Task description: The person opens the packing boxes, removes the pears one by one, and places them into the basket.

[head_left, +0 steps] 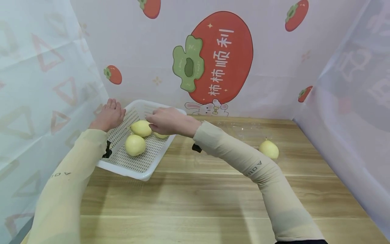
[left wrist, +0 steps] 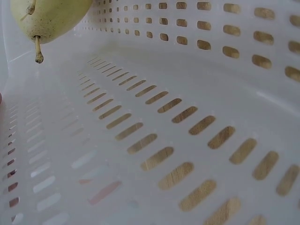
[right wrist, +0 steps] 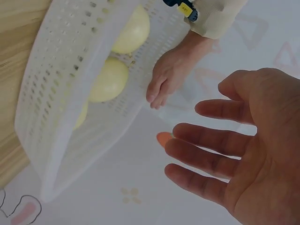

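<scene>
A white perforated plastic basket [head_left: 151,168] stands at the left with three yellow-green pears in it. One pear [head_left: 135,145] lies nearest its front, another pear [head_left: 141,128] sits behind, and a third pear [head_left: 160,135] is partly hidden under my right hand [head_left: 167,121]. That hand is over the basket's right part; the right wrist view shows its fingers [right wrist: 211,140] loosely spread and holding nothing. My left hand [head_left: 109,115] is at the basket's left rim, its fingers extended forward and nothing in them. The left wrist view looks into the basket, where a stemmed pear [left wrist: 56,18] shows.
A single pear [head_left: 268,149] sits at the right, by a clear plastic tray [head_left: 243,130] partly hidden behind my right forearm. The wooden table [head_left: 182,203] is bordered by a printed back sheet [head_left: 274,67] and pale sheets on both sides.
</scene>
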